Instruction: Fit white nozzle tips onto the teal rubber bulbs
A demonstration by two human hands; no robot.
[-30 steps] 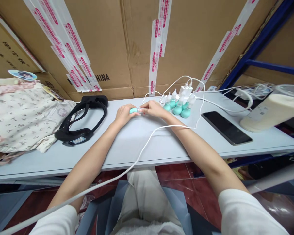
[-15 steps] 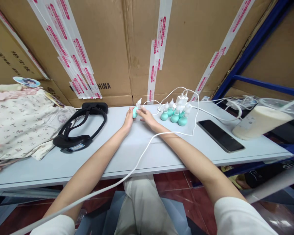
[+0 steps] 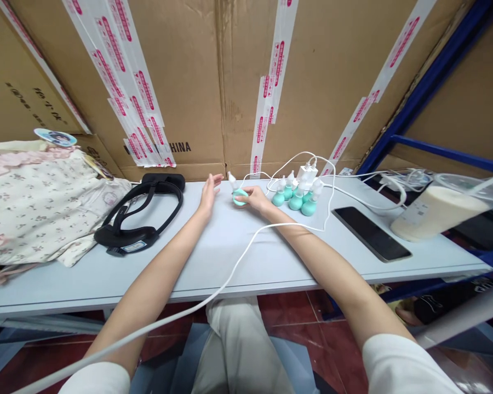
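Observation:
My right hand (image 3: 254, 199) grips a small bulb aspirator (image 3: 240, 197) by its teal bulb. Its clear pointed tip leans up and to the left, just above the table (image 3: 225, 251). To the left of it my left hand (image 3: 209, 194) is raised with the fingers stretched out, and nothing is in it. Beyond my right wrist, several more teal bulb aspirators (image 3: 296, 201) stand grouped with their clear tips upward.
A white cable (image 3: 246, 249) runs across the table over my right forearm from a white charger (image 3: 308, 174). On the right lie a phone (image 3: 372, 234) and a lidded drink cup (image 3: 439, 210). A black headset (image 3: 127, 235) and a floral cloth bag (image 3: 45, 202) are on the left. Cardboard (image 3: 189, 82) stands behind.
My left hand has let go of the aspirator and moved left, its fingers opening out. My right hand has taken the bulb and tilted the aspirator's tip leftward.

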